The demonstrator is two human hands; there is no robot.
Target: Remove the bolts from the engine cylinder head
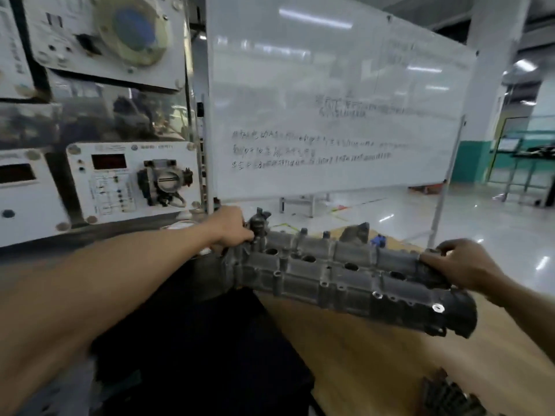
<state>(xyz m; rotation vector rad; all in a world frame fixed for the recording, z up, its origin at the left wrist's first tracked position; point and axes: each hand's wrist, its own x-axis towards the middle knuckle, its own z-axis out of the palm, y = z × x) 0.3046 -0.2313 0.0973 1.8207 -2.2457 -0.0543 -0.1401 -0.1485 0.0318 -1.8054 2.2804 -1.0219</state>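
A long grey cylinder head cover (339,274) hangs in the air above a wooden table (360,355), tilted down to the right. My left hand (231,226) grips its far left end, fingers curled round the casting. My right hand (459,262) grips the right end from above. Round plug holes and small bolt bosses run along its top. A shiny bolt hole (438,308) shows near the right end. No loose bolts are visible.
A whiteboard (330,100) on a stand rises behind the table. Training panels with a throttle body (165,181) stand at the left. A dark cloth (195,340) lies below my left arm. A ribbed metal part (447,394) sits at the lower right.
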